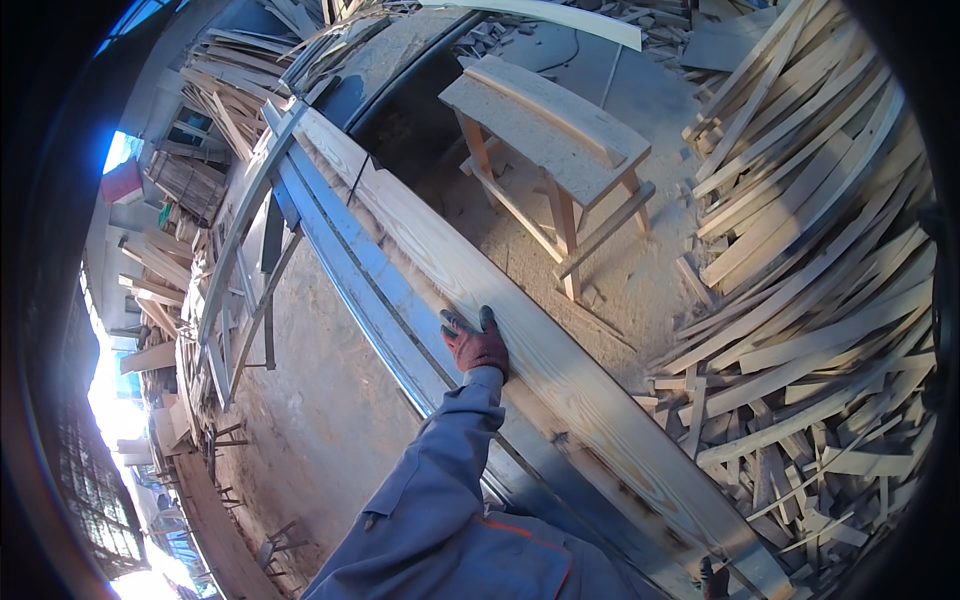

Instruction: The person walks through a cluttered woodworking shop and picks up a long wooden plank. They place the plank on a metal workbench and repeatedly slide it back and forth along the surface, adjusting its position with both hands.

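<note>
A long pale wooden plank [580, 380], with wavy grain, lies along a metal machine bed [350, 265] that runs from the upper left to the lower right. My left hand [477, 345], in a red glove with dark fingertips, rests at the plank's left edge, fingers and thumb spread. Nothing shows in its grasp. At the lower edge of the picture, beside the plank's near end, only a small dark-gloved part of my right hand [713, 578] is visible. Its fingers are mostly hidden, so what it may hold does not show.
A wooden bench [560, 130] with a curved piece on top stands right of the plank. Heaps of cut wood strips [800, 260] fill the right side. On the left, a curved wooden piece [235, 230] rises near the bed, with more stacked timber [155, 270] behind.
</note>
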